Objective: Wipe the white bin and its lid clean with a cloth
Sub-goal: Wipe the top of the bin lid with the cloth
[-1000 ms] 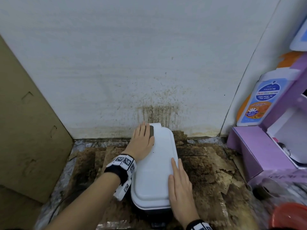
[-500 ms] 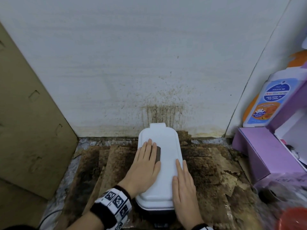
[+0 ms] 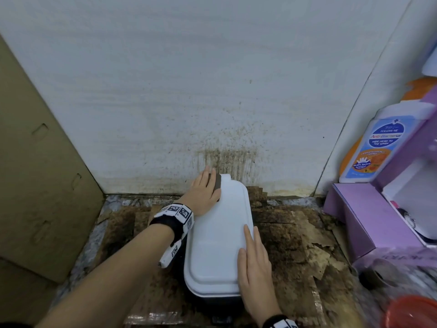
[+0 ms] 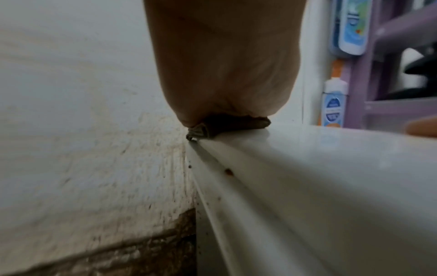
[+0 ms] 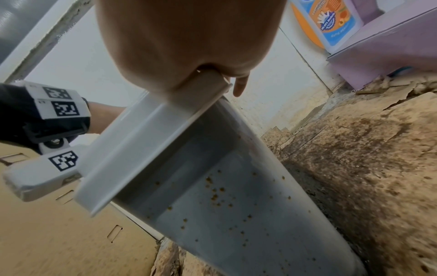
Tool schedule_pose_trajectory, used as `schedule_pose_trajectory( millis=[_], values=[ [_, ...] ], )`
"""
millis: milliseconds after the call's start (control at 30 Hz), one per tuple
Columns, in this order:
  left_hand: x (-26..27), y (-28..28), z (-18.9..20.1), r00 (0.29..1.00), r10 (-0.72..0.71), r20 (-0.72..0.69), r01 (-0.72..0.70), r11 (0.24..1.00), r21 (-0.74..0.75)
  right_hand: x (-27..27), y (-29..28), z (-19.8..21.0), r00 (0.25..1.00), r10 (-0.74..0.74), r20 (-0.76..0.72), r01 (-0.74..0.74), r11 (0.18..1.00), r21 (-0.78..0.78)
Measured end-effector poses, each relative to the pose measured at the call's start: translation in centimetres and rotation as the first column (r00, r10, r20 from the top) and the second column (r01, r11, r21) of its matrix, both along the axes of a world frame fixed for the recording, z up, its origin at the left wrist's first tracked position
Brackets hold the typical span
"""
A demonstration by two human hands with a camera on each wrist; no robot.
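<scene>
The white bin stands on the stained floor with its white lid (image 3: 220, 235) on top. My left hand (image 3: 205, 192) lies flat with straight fingers on a dark cloth (image 3: 217, 184) at the lid's far left corner, near the wall. In the left wrist view the cloth (image 4: 227, 127) is squashed between my palm and the lid's edge (image 4: 295, 168). My right hand (image 3: 254, 263) rests flat along the lid's near right edge, fingers straight. The bin's grey side (image 5: 224, 205) carries brown specks under the lid rim (image 5: 146, 142).
A dirty white wall (image 3: 212, 91) with brown splashes rises right behind the bin. Brown cardboard (image 3: 40, 174) leans at the left. A purple shelf unit (image 3: 378, 209) with a wash bottle (image 3: 376, 147) stands at the right. Stained cardboard (image 3: 295, 245) covers the floor. A red object (image 3: 413, 313) sits bottom right.
My left hand slid the cloth from the lid's middle left edge back out to its far left corner by the wall. The right hand has stayed on the lid's right edge.
</scene>
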State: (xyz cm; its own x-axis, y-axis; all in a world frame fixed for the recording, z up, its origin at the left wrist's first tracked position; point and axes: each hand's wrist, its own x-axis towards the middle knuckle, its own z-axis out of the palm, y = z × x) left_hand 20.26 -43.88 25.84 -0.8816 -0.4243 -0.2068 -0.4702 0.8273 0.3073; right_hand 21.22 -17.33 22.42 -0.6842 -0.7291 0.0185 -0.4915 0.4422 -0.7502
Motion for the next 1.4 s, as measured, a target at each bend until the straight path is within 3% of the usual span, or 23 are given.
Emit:
schedule_pose_trajectory(
  millis=[133,400,567,700,833,933,1200,1400],
  values=[
    [0.8,1.1,0.9,0.997,-0.002,-0.076,0.008,0.996,0.087,0.1,0.3,0.0,1.0,0.006,0.024,-0.005,1.0,-0.008],
    [5.3,4.1,1.6,0.992,0.089,-0.091,-0.058,0.951,0.303,0.3,0.4,0.4,0.999,-0.005,0.032,0.005,1.0,-0.03],
    [8.2,6.9,1.3,0.983,0.113,-0.142,-0.059,0.939,0.338,0.3,0.5,0.2,0.999,-0.006,0.033,0.007,0.999,-0.035],
    [10.6,9.5,1.1,0.98,0.116,-0.161,-0.058,0.944,0.326,0.2,0.5,-0.2,1.0,-0.009,0.019,0.01,0.999,-0.039],
    [13.7,13.0,0.2,0.983,-0.02,-0.182,0.043,0.991,0.126,0.3,0.5,-0.4,1.0,-0.022,0.009,0.022,0.999,-0.048],
    [15.4,14.4,-1.0,0.977,0.036,-0.21,-0.015,0.995,0.101,0.3,0.4,-0.5,1.0,-0.028,0.006,0.028,0.998,-0.051],
    [14.4,13.8,-0.8,0.98,0.067,-0.187,-0.016,0.966,0.26,0.2,0.3,-0.6,0.999,-0.041,0.018,0.042,0.997,-0.063],
    [10.8,9.6,0.1,0.971,0.12,-0.206,-0.036,0.928,0.371,-0.1,0.2,-0.5,0.999,-0.023,0.033,0.025,0.999,-0.044]
  ],
)
